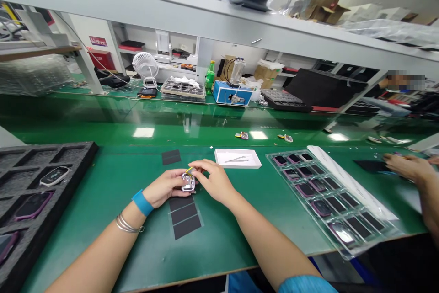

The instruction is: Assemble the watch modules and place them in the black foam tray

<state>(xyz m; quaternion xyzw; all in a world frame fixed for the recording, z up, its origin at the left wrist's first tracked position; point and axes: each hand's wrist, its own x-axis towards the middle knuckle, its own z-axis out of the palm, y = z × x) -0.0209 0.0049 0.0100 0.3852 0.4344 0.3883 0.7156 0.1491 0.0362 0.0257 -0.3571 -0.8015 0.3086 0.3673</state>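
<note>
Between my two hands, above the green table, is an opened watch case (188, 182) with its shiny inside showing and a yellow flex strip (190, 170) at its top. My left hand (168, 187) is closed around the case's left side. My right hand (210, 176) pinches at the strip near the case's upper right edge; exactly what lies between its fingertips is too small to make out. Beneath the hands lies a sheet of black rectangular pieces (185, 220). A smaller black sheet (171, 157) lies farther back.
A white box lid (256, 165) holding tweezers (236, 159) stands behind my right hand. At right lies a clear tray (348, 252) of watch parts; at left, a black foam tray (89, 151) with watches. A co-worker's hand (401, 165) works at far right. Two watch cases (244, 135) lie farther back.
</note>
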